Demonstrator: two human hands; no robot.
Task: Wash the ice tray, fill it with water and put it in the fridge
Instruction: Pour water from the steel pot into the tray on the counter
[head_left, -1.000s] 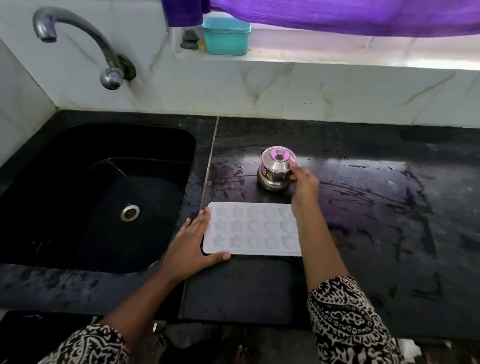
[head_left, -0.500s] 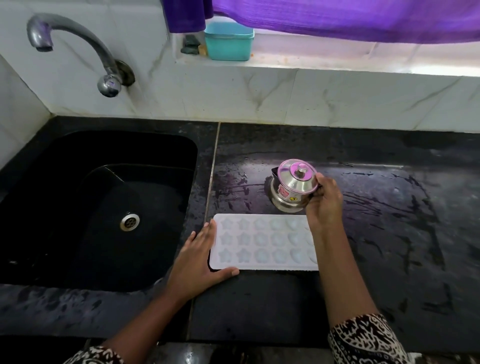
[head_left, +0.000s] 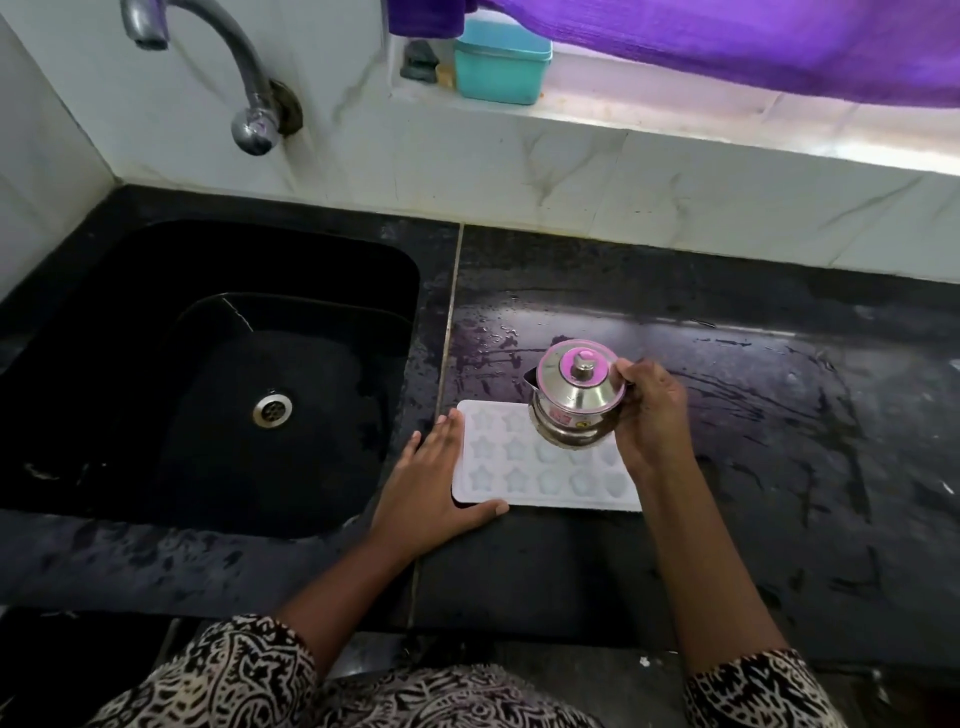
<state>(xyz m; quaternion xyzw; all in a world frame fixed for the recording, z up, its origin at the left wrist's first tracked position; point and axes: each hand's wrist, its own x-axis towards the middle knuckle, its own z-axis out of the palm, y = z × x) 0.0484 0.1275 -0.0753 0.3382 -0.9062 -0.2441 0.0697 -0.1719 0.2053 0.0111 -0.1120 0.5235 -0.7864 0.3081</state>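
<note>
A white ice tray (head_left: 524, 475) with star and round moulds lies flat on the black counter (head_left: 753, 441), just right of the sink. My left hand (head_left: 434, 486) rests flat on the counter, fingers spread against the tray's left edge and thumb along its front edge. My right hand (head_left: 649, 410) grips the handle of a small lidded steel jug (head_left: 576, 400), held in the air over the tray's back right part, with its spout pointing left. The jug hides some of the moulds. Whether the moulds hold water I cannot tell.
A black sink (head_left: 218, 374) with a metal drain fills the left side, under a curved steel tap (head_left: 244, 78) on the marble wall. On the window ledge stands a teal box (head_left: 501, 62) below a purple curtain (head_left: 753, 47). The counter is wet behind the tray.
My right hand has lifted the steel jug off the counter behind the tray and brought it forward over the tray. My left hand has stayed at the tray's left edge.
</note>
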